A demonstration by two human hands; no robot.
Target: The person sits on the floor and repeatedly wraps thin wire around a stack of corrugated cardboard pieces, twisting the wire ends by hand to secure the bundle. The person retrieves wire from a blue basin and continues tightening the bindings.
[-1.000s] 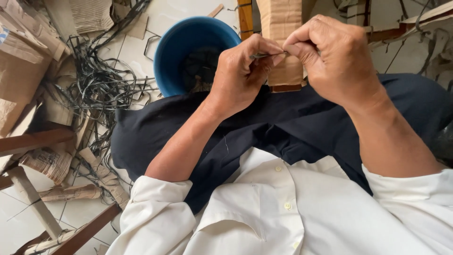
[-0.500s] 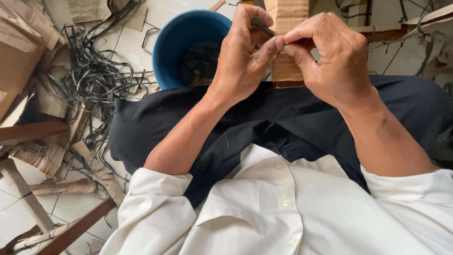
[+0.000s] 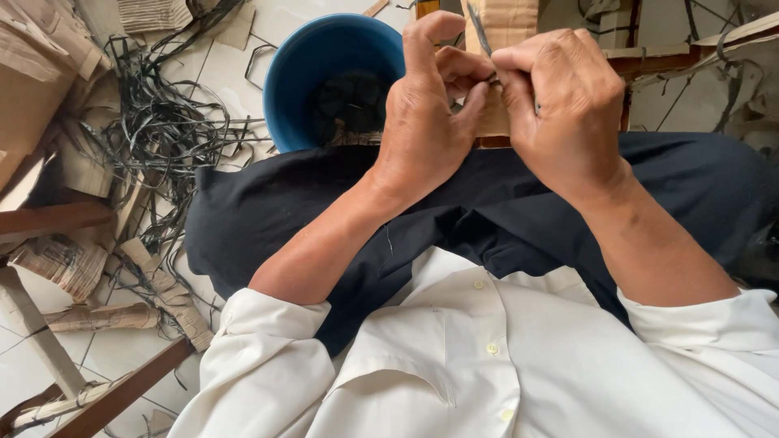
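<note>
Head view: hands [image 3: 495, 105] pinching strip [image 3: 479, 28] beside bucket [image 3: 316, 65]

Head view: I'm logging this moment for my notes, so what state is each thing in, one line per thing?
Left hand: raised over the lap, fingers pinched on the thin dark strip.
Right hand: closed, pinching the same strip.
Thin dark strip: held between both hands, one end sticking up.
Blue bucket: upright on the floor, open, dark material inside.
Pile of dark strips: loose and tangled on the floor.
</note>
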